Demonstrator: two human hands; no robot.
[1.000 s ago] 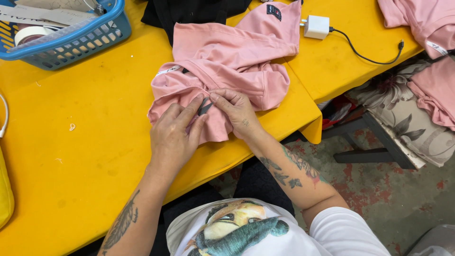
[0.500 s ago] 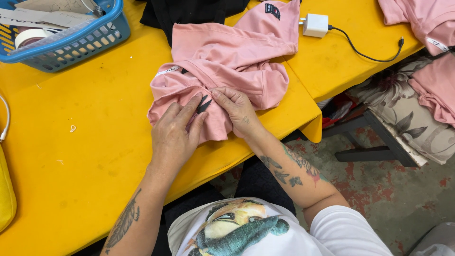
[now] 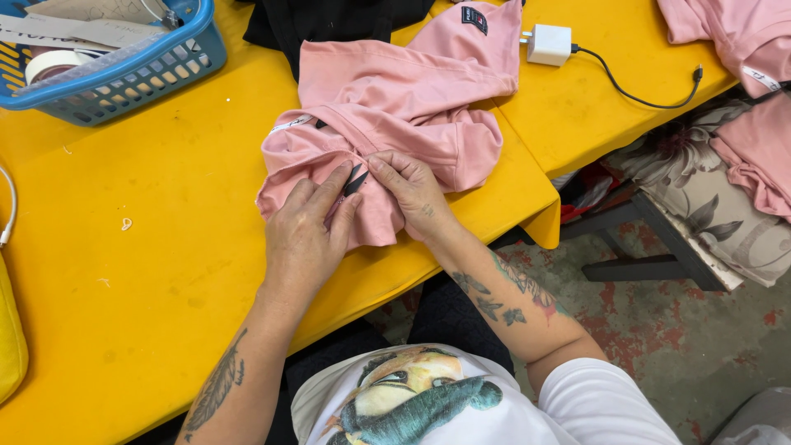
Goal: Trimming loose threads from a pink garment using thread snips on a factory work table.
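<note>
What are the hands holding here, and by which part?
The left hand grips small dark snips, only the pointed tips showing past its fingers. The right hand pinches a fold of the pink garment beside those tips.

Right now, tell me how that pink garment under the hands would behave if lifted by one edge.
The pink garment would probably drape limply: it already lies crumpled in soft folds. It looks light, a thin knit the left hand and right hand bunch easily. It likely won't slide freely on the yellow table, since fabric tends to drag.
</note>
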